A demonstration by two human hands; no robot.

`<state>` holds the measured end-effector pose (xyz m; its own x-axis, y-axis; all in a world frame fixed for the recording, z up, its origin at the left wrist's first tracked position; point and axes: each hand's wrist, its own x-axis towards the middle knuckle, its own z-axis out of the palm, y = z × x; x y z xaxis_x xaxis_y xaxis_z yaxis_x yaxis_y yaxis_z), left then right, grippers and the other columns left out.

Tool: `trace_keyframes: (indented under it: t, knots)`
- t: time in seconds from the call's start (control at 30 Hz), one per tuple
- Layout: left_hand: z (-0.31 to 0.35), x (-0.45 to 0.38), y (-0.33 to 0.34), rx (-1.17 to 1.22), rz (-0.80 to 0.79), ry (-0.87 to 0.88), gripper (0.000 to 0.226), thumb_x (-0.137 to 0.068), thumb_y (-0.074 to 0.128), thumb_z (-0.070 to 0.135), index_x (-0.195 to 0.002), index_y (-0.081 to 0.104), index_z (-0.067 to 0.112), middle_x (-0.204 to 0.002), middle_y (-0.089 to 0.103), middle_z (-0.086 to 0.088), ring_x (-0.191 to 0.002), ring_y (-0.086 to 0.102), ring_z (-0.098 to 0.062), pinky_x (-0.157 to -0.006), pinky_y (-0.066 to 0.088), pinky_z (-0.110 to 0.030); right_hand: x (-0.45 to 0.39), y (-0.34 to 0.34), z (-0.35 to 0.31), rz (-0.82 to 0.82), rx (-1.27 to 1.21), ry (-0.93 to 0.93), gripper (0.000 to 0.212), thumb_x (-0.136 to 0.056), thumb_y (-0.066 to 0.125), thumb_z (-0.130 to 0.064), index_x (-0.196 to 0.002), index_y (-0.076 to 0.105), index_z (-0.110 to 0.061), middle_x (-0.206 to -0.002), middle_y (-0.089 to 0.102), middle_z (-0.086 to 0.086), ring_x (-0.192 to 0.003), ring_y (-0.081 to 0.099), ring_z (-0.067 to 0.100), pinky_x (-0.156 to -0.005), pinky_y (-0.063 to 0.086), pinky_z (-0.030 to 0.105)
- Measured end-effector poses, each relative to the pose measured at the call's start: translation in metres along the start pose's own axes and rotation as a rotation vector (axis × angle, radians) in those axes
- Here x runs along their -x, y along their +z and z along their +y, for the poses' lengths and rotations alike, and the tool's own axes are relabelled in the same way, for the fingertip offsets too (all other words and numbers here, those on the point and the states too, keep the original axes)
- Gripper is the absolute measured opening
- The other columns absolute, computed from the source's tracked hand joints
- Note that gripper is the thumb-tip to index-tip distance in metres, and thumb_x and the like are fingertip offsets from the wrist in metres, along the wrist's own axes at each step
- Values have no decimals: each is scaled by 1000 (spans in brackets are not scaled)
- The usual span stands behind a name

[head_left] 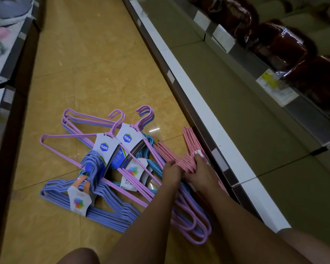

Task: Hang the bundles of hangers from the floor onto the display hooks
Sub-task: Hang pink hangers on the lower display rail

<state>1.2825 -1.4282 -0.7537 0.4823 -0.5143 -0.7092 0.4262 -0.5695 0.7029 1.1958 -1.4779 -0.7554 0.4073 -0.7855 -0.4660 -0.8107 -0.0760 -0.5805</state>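
Both the left hand [171, 171] and right hand [200, 172] curl around the bundle of pink wire hangers [171, 151] lying on the tan tiled floor [95, 63] beside the shelf base, gathering it for lifting.

Pink [189, 149], lilac [95, 141] and blue hanger bundles [103, 212] flat on the floor, overlapping.

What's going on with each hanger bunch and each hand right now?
pink bundle: on the floor by the shelf base, gripped by both hands
lilac bundles: lying on the floor, untouched
blue-violet bundle: lying flat on the floor, untouched
left hand: fingers curled on the pink hangers
right hand: gripping the pink hangers
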Motion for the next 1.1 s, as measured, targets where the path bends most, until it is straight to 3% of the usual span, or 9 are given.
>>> trace_keyframes:
  t: [0.1,0.23,0.4,0.47,0.57,0.7,0.87,1.0,1.1]
  knots:
    - [7,-1,-1,-110,-19,99,45,-92,45,1,-137,41,7,-110,54,-9,-77,51,-8,-63,42,-20,4,-8,-6,99,-14,-9,41,-81,67,-38,-115,46,-24,-102,62,0,-90,60,22,-77,50,35]
    - [16,3,0,-254,-5,187,38,-97,39,3,-134,47,6,-111,52,-2,-73,47,-2,-60,39,-17,15,-26,-16,246,15,-35,31,-84,64,-41,-99,44,-23,-86,56,-4,-78,56,19,-61,41,27]
    - [24,18,-3,-334,-69,197,49,-92,40,-3,-140,40,7,-139,48,-13,-121,49,-26,-99,45,-38,26,-42,-26,330,5,-31,32,-86,63,-44,-93,42,-21,-84,53,-4,-69,49,12,-49,26,18]
    - [26,22,-3,-336,-137,197,45,-93,45,1,-137,43,5,-135,51,-13,-115,52,-25,-89,51,-33,30,-40,-31,318,14,-39,31,-86,63,-46,-92,43,-22,-83,54,-5,-68,49,10,-49,27,16]
    - [27,29,-7,-355,-229,231,25,-94,48,6,-117,58,6,-111,61,-11,-93,59,-19,-67,50,-20,33,-32,-43,278,17,-64,30,-86,63,-46,-90,43,-24,-82,54,-7,-69,51,8,-50,29,14]
    - [19,22,-11,-451,-166,339,10,-83,58,24,-91,63,26,-97,67,-4,-94,64,-24,-87,54,-46,32,-33,-60,243,55,-150,29,-85,63,-47,-93,48,-24,-89,61,-5,-78,58,12,-59,40,18]
    - [33,27,-3,-356,-43,386,14,-91,54,15,-87,59,28,-97,67,-5,-93,63,-24,-88,53,-45,28,-49,-70,282,91,-223,32,-83,64,-49,-96,54,-21,-90,64,-3,-78,58,15,-62,40,23]
    - [39,32,-3,-214,46,386,34,-88,59,-3,-118,54,13,-106,55,6,-91,56,-8,-94,50,-34,27,-47,-80,247,47,-269,37,-80,66,-50,-97,52,-20,-93,63,-2,-83,61,18,-68,50,29]
    - [39,29,-8,-197,170,356,12,-88,60,5,-96,63,14,-94,66,-3,-88,64,-21,-83,55,-39,23,-43,-81,161,-147,-271,39,-84,62,-52,-102,53,-18,-97,63,-1,-88,62,17,-76,53,34]
